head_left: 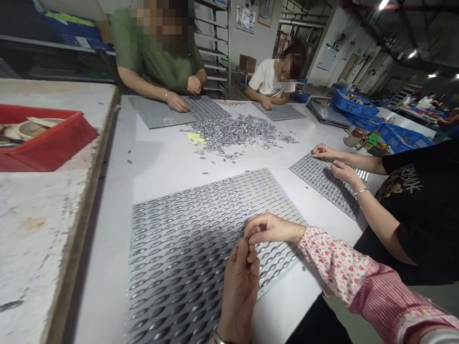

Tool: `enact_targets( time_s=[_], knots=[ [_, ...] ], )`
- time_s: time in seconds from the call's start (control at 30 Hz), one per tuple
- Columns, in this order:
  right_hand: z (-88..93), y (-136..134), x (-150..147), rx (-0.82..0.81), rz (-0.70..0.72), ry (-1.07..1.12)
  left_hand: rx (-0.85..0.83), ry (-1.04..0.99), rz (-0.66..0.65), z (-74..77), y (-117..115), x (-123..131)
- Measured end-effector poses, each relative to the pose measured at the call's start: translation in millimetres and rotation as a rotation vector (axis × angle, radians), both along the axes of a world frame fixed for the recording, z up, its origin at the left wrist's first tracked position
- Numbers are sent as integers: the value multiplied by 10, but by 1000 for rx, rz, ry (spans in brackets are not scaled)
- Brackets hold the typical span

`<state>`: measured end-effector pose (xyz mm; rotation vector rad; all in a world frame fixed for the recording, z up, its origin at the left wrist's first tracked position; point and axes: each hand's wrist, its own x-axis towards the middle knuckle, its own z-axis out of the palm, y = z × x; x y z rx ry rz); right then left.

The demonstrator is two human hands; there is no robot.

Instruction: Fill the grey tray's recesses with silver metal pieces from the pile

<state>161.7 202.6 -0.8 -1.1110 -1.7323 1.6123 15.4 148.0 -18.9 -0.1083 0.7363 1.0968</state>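
Observation:
In front of me lies a large grey sheet [263, 184] with rows of shiny, pointed-oval metal pieces [172, 248] across most of it. Toward its far right corner the rows look paler and flatter. Above the sheet's right half, my left hand [239, 286] is held upright, its fingers curled and the thumb pressed against them. My right hand [270, 228], in a floral sleeve, reaches in from the right, and its pinched fingertips meet those of the left. Whatever is between the fingers is hidden or too small to name.
A pile of loose oval pieces [236, 131] lies mid-table beside a yellow scrap [196, 138]. Co-workers handle similar sheets [161, 114] across the table and on my right [322, 184]. A red bin [71, 138] stands left; blue crates [358, 107] stand far right.

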Motion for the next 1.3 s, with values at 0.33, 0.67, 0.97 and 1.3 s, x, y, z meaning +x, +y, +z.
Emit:
enact_targets(
  time_s=[0.33, 0.67, 0.97, 1.3],
  knots=[
    [-315, 637, 92, 160, -592, -171, -67, -2, -36, 129, 19, -14],
    [-477, 765, 38, 429, -606, -742, -73, -39, -48, 78, 5, -29],
    [-349, 601, 43, 335, -581, -393, -81, -16, 35, 83, 29, -19],
    [72, -30, -90, 185, -29, -76, -32, -25, 66, -30, 28, 5]
  ],
)
